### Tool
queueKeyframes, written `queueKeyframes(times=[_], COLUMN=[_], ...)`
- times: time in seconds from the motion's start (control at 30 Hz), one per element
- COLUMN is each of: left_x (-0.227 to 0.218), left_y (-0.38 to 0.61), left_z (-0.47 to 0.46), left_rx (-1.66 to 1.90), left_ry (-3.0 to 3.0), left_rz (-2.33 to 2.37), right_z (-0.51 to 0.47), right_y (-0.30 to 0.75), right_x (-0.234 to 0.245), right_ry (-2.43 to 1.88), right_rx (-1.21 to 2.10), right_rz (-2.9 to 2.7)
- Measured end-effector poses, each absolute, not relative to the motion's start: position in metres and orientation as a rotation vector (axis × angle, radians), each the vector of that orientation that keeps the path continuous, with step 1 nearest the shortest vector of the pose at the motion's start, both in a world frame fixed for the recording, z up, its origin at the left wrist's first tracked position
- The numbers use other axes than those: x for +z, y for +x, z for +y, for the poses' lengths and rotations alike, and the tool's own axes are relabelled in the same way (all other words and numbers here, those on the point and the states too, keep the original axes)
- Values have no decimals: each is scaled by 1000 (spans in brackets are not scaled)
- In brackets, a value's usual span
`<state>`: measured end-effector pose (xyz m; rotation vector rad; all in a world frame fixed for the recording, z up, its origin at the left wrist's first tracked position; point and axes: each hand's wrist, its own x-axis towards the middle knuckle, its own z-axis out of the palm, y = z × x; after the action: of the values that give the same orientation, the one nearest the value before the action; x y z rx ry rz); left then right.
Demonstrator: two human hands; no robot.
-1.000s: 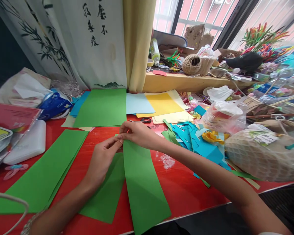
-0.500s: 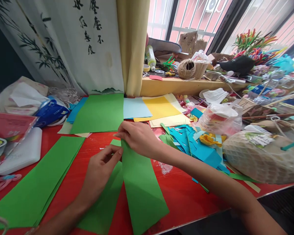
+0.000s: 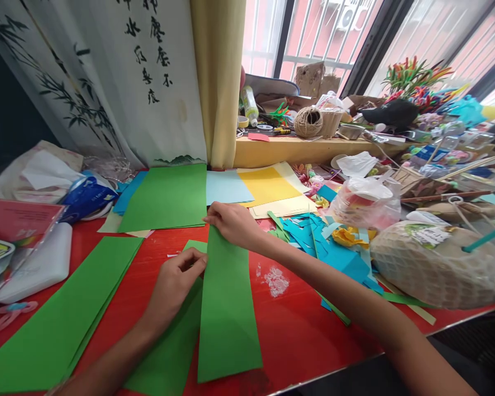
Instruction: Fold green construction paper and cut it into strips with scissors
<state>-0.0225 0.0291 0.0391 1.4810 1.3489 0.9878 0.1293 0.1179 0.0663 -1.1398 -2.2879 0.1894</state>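
A long green paper strip (image 3: pixel 229 313) hangs down toward me over the red table. My right hand (image 3: pixel 231 223) pinches its top end between thumb and fingers. At the strip's left edge, a little lower, my left hand (image 3: pixel 181 275) has thumb and forefinger closed on it. Under my left hand and partly behind the strip lies another green paper piece (image 3: pixel 165 346). Further left rests a stack of long green paper strips (image 3: pixel 66 308). Beyond my hands is a wide green sheet (image 3: pixel 169 195).
Blue, yellow and cream paper sheets (image 3: pixel 268 187) lie at the back. Blue paper scraps (image 3: pixel 338 256) are heaped to the right, beside a net-wrapped bundle (image 3: pixel 441 264). Left are a white box (image 3: pixel 41 264) and a blue tissue pack (image 3: pixel 88 192). Clutter fills the windowsill (image 3: pixel 280 146).
The lower end of the held green strip has swung left, so the strip hangs straighter. Both hands stay near the same place, the right slightly further right. The view has shifted a little.
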Motion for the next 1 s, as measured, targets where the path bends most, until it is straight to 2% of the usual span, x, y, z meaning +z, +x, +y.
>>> queueKeyframes(times=[0.3, 1.0], left_x=[36, 41], left_y=[-20, -27], left_z=[30, 31], left_rx=[864, 363], left_ry=[1556, 1651], left_rz=[1325, 1187], right_z=[152, 201], right_y=[164, 184], right_x=[70, 27], right_ry=[-1256, -1536], right_rx=[147, 122], right_rz=[-2182, -2230])
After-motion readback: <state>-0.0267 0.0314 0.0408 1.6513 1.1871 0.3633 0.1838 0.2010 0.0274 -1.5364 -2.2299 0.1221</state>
